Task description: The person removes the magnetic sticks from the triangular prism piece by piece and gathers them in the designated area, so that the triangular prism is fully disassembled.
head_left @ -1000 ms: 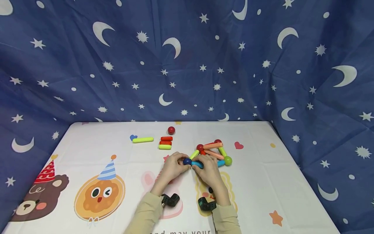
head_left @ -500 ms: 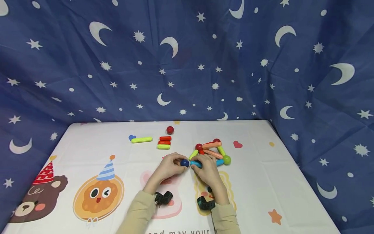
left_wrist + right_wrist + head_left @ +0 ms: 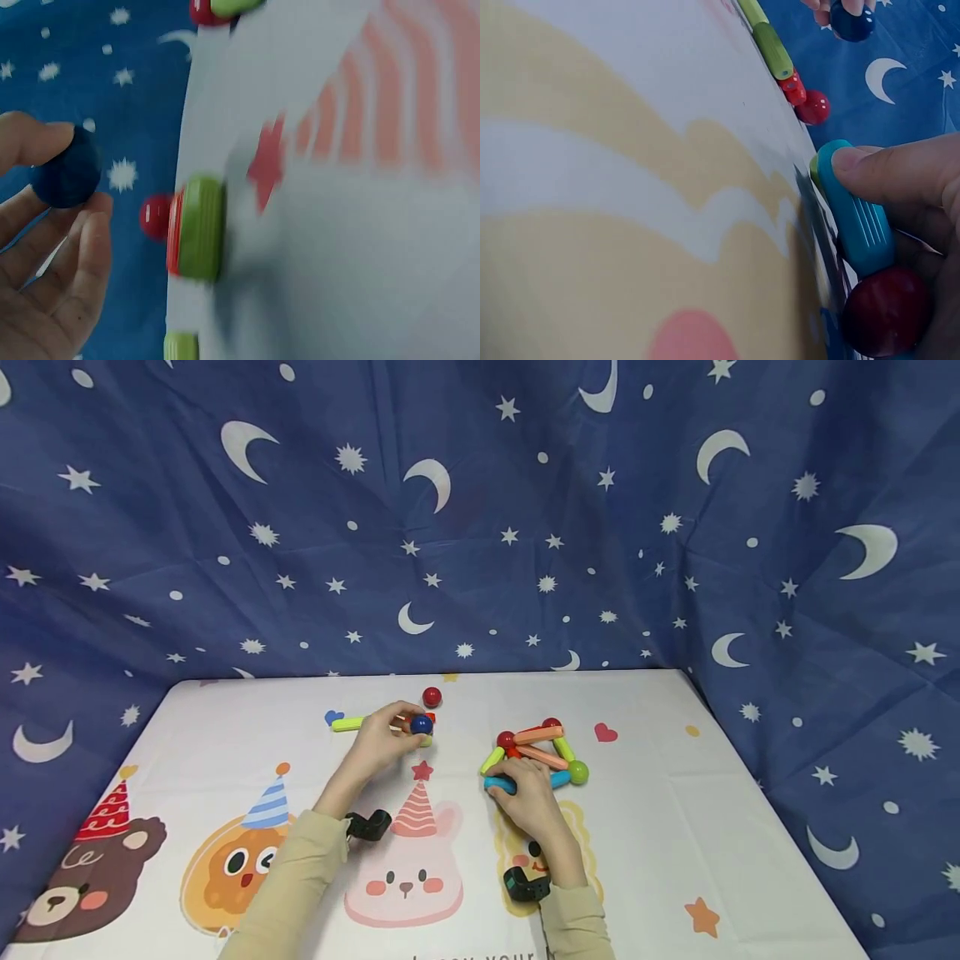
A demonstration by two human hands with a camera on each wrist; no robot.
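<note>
Between thumb and fingers, my left hand [image 3: 386, 739] holds a dark blue ball [image 3: 422, 725], in front of the short rods. In the left wrist view the ball [image 3: 69, 169] sits above the thumb-and-finger gap, apart from the table. My right hand [image 3: 531, 793] grips a light blue toy rod [image 3: 499, 784], thumb along its side. A dark red ball [image 3: 889, 311] meets that rod's near end in the right wrist view; the hand hides it from the head view. Another blue rod [image 3: 560, 779] runs from under the hand to a green ball [image 3: 577, 772].
Joined to the green ball is a frame of orange rods [image 3: 538, 735], yellow-green rods and red balls [image 3: 506, 740]. A loose red ball [image 3: 432, 697] lies at the back. A long yellow-green rod [image 3: 347, 724] is left of my left hand. A starry blue cloth [image 3: 480, 568] hangs behind the table.
My left hand has moved left and back with the dark blue ball, away from the light blue rod's end. My right hand has stayed on the rod.
</note>
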